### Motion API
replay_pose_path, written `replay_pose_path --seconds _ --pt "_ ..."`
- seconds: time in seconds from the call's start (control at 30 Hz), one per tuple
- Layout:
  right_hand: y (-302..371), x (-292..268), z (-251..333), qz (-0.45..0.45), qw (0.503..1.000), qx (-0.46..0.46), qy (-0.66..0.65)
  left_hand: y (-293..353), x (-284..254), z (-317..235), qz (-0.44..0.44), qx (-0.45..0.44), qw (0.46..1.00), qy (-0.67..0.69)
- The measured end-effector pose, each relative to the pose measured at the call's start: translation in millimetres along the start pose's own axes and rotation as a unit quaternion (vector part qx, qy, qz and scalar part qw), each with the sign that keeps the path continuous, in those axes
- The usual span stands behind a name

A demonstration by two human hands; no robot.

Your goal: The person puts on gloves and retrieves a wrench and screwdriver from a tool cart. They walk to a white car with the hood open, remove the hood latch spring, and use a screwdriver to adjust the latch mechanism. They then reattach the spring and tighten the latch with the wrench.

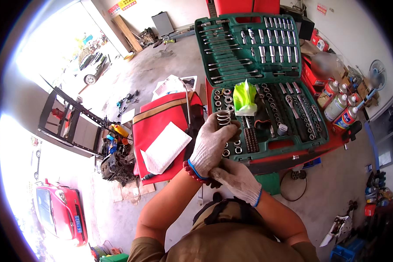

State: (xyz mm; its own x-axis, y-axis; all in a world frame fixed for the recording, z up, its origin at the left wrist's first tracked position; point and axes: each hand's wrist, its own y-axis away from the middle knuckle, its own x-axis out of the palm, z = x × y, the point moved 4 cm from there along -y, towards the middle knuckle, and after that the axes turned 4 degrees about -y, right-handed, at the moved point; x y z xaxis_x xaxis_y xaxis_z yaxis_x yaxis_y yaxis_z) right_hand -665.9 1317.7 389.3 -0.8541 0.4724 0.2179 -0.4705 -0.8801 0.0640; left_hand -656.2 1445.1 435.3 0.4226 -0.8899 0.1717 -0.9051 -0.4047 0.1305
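My left hand (210, 142), in a whitish knit glove with darkened fingertips, is closed on a metal coil spring (223, 118) that pokes up above the thumb. It hovers at the near left corner of a green socket set case (278, 143). A dark red bead bracelet (194, 173) circles that wrist below the blue cuff. My right hand (240, 181), gloved alike, is closed at the left wrist, thumb across the heel of the left glove; its other fingers are mostly hidden underneath. Sockets, ratchets and wrenches fill the open case, and a bright green packet (245, 98) lies on it.
The case rests on a red cabinet (310, 153). To its left, a red cover (155, 113) bears a white pad (166, 148). Spray cans (336, 107) stand at the right beside a fan (377, 74). Engine parts (118, 163) and a metal frame (67, 118) stand left.
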Motion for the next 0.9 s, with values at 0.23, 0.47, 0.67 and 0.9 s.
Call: replay_pose_path --seconds 0.23,0.47,0.67,0.9 --pt "29.0 -85.4 -17.3 -0.115 0.979 -0.002 -0.171 29.7 53.5 2.1 -0.038 -0.004 0.995 -0.091" --pt "106.9 -172.4 -45.8 -0.066 0.982 0.068 -0.16 92.3 31.6 52.7 -0.069 -0.067 0.988 -0.12" --pt "131.3 -209.2 -70.2 -0.105 0.978 0.029 -0.18 133.2 -26.4 128.1 -0.157 -0.171 0.961 -0.152" --pt "109.4 -221.8 -41.2 -0.071 0.978 0.015 -0.198 139.5 -30.5 143.2 -0.238 -0.252 0.937 -0.044"
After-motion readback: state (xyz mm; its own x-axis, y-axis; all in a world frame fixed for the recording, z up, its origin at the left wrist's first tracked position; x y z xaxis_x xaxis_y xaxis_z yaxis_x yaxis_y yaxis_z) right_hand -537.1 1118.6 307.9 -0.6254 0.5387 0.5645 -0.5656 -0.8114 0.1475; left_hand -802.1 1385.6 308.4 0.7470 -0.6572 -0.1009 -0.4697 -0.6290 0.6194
